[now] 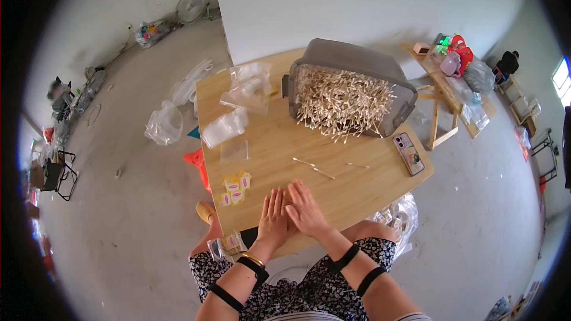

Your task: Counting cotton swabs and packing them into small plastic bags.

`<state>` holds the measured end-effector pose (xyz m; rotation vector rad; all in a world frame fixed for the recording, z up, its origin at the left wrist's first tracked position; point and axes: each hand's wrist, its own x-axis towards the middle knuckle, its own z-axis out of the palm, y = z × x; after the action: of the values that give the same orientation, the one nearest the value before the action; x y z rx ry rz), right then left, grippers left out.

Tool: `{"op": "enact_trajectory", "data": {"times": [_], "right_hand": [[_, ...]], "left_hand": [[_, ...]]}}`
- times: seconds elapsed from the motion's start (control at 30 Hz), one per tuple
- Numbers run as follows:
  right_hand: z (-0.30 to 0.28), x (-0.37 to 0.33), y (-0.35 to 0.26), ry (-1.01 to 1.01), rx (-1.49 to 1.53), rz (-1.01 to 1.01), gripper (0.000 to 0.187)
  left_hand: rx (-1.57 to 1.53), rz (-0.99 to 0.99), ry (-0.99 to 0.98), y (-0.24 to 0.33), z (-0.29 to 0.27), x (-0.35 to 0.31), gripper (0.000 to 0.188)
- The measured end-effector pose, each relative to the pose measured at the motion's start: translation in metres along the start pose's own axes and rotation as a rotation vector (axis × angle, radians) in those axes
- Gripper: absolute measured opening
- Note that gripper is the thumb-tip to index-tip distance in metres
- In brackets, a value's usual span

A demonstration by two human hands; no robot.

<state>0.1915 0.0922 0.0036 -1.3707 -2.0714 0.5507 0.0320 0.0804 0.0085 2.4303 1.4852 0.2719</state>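
My left hand [273, 221] lies with fingers stretched out near the front edge of the wooden table [273, 181]. Beside it, touching or nearly touching, my right hand [307, 209] rests with its fingers extended too. I see nothing held in either hand. Just beyond my fingertips lie a few loose cotton swabs [323, 173]. A grey plastic bin [345, 53] rests on its side at the back, its mouth toward me, with a heap of cotton swabs [345, 102] inside. Left of my hands are several small yellow-and-white cards [235, 189].
Clear plastic bags [225, 129] and a small flat bag [236, 151] lie on the table's left side. A phone [409, 154] is at the right edge. Plastic bags [163, 123] litter the floor on the left. A wooden bench [443, 98] with items stands at the right.
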Motion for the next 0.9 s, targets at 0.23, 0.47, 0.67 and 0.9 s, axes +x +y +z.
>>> {"op": "enact_trajectory", "data": {"times": [0.23,0.47,0.67,0.9], "right_hand": [[0.005,-0.006,-0.02,0.212,0.3,0.152,0.05],[-0.021,-0.029,-0.011,0.262,0.14,0.232,0.044],[-0.021,-0.044,-0.018,0.026,-0.129,0.121,0.06],[-0.022,-0.044,-0.022,-0.079,-0.276,0.12,0.087]], "left_hand": [[0.097,0.024,0.047,-0.003,0.008,-0.002,0.088],[-0.031,0.006,0.042,0.002,-0.002,-0.011,0.089],[0.124,-0.026,0.016,-0.005,-0.01,-0.017,0.086],[0.136,-0.024,0.005,-0.006,-0.006,-0.01,0.087]]}}
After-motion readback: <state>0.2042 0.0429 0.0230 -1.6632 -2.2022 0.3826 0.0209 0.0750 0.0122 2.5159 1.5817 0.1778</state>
